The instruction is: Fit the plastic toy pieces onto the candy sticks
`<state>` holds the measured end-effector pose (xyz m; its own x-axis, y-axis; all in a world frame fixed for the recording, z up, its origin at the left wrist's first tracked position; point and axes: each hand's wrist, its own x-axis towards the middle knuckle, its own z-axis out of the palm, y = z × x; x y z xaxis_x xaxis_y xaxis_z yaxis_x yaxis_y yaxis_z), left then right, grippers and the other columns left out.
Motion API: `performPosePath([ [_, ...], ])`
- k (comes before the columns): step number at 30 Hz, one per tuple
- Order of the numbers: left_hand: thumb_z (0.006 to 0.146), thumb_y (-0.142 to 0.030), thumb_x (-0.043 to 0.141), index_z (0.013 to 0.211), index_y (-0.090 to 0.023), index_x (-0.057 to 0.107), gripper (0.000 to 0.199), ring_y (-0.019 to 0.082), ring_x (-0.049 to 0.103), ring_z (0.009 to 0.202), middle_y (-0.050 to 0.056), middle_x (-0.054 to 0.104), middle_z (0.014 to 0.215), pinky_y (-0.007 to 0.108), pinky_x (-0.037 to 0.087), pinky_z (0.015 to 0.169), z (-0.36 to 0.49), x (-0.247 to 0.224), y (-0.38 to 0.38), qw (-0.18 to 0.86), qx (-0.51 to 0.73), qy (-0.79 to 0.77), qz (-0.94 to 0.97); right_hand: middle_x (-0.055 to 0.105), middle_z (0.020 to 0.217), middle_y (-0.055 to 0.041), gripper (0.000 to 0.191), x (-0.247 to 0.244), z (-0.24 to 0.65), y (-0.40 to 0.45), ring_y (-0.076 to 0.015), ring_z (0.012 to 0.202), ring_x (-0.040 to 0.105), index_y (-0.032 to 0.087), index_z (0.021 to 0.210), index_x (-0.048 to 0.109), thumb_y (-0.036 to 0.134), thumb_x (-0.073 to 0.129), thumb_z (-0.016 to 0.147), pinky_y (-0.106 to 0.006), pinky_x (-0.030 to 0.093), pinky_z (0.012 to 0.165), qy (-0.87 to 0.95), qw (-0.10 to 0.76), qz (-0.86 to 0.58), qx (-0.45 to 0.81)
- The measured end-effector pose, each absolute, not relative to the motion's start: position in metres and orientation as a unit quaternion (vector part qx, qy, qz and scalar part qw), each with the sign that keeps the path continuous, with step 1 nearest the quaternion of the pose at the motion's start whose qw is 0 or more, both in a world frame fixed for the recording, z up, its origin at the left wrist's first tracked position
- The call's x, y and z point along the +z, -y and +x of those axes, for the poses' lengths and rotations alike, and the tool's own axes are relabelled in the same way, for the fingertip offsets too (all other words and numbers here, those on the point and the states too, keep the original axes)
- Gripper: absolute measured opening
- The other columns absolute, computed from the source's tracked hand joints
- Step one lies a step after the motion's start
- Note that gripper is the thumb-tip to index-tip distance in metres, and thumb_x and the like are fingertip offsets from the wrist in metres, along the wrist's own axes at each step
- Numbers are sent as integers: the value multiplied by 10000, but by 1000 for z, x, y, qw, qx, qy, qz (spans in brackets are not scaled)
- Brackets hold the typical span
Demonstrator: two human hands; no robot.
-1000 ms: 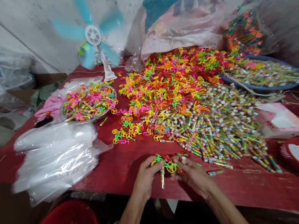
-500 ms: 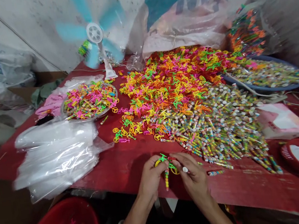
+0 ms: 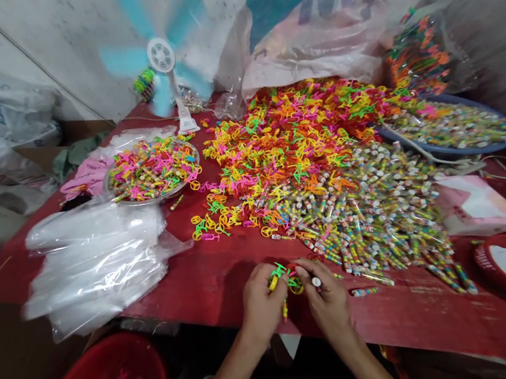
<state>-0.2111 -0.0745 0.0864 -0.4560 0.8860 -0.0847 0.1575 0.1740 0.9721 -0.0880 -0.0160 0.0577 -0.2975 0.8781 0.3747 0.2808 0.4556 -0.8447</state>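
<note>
One green toy (image 3: pixel 279 269) and one striped tube (image 3: pixel 285 310) are pinched in left hand (image 3: pixel 260 301); right hand (image 3: pixel 331 297) grasps white-ended tube (image 3: pixel 316 282).

Near the front edge of the red desk (image 3: pixel 199 278), the left hand (image 3: pixel 260 301) pinches a green plastic piece (image 3: pixel 278 270) and the right hand (image 3: pixel 331 294) a white-capped tube (image 3: pixel 316 281), before adjoining heaps of bright plastic pieces (image 3: pixel 284 141) and clear candy tubes (image 3: pixel 373 210).

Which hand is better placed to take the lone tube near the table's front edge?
Right, likely: the lone tube lies just beside the right hand; the left hand is farther. Both look occupied.
</note>
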Motion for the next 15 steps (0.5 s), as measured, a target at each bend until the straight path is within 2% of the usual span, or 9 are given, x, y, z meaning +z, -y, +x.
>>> performPosePath([
  [3, 820, -302, 520, 668, -189, 517, 189, 134, 466, 667, -16, 487, 674, 249, 363, 639, -216, 84, 74, 403, 519, -649, 385, 702, 874, -40, 167, 63, -87, 9, -180, 811, 657, 233, 967, 684, 306, 546, 906, -293, 537, 699, 760, 423, -351, 346],
  [5, 839, -303, 512, 693, -189, 539, 187, 140, 487, 679, -8, 507, 691, 252, 382, 648, -218, 82, 74, 382, 517, -653, 400, 697, 865, -42, 173, 65, -87, 6, -181, 797, 655, 232, 961, 679, 310, 532, 914, -286, 534, 671, 769, 413, -342, 348],
  [10, 872, -211, 462, 836, -182, 607, 152, 181, 554, 778, 48, 596, 803, 289, 419, 702, -216, 82, 78, 190, 412, -714, 533, 680, 875, -52, 184, 63, -88, 8, -182, 802, 640, 233, 1025, 663, 254, 516, 917, -304, 531, 701, 800, 402, -338, 291],
  [13, 878, -173, 427, 827, -173, 605, 185, 199, 546, 750, 62, 597, 777, 313, 431, 682, -216, 85, 80, 96, 353, -709, 603, 681, 888, -65, 227, 60, -86, 9, -192, 822, 629, 243, 1057, 672, 213, 502, 911, -326, 528, 725, 826, 392, -316, 254],
  [15, 881, -158, 419, 825, -170, 606, 196, 202, 536, 733, 65, 597, 759, 319, 433, 666, -219, 86, 83, 58, 346, -693, 630, 676, 865, -60, 250, 62, -85, 7, -185, 802, 628, 252, 1056, 679, 200, 481, 914, -313, 530, 692, 828, 386, -301, 272],
])
